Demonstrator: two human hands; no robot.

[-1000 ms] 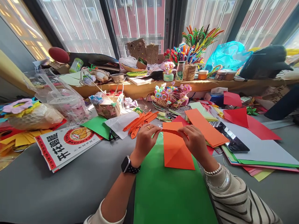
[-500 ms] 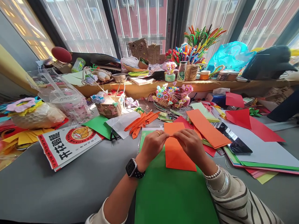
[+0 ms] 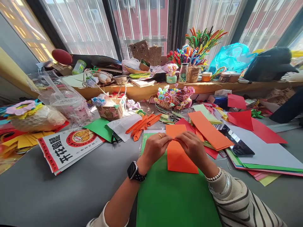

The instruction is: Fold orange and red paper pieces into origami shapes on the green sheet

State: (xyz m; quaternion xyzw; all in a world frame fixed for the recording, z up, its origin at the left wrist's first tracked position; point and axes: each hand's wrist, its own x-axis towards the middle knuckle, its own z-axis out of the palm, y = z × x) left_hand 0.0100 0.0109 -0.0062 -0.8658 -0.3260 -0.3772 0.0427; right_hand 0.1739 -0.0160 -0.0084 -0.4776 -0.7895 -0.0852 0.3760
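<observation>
My left hand (image 3: pixel 155 145) and my right hand (image 3: pixel 190 145) meet fingertip to fingertip above the orange paper sheets (image 3: pixel 181 162). Both are closed in a pinch on a small piece of orange paper (image 3: pixel 173 139), mostly hidden by the fingers. Under the orange sheets lies a large green sheet (image 3: pixel 176 198). Folded orange strips (image 3: pixel 143 124) are heaped beyond my left hand. To the right of my right hand rests another stack of orange paper (image 3: pixel 209 130).
A black phone (image 3: pixel 236 142) lies on coloured sheets at right. At left are a printed paper bag (image 3: pixel 73 146) and a wrapped plastic cup (image 3: pixel 68 104). A small flower basket (image 3: pixel 111 110) and yarn flowers (image 3: pixel 174 96) stand behind, before a cluttered sill (image 3: pixel 142 90).
Both hands keep their pinch in nearly the same place. The whole view has shifted very slightly.
</observation>
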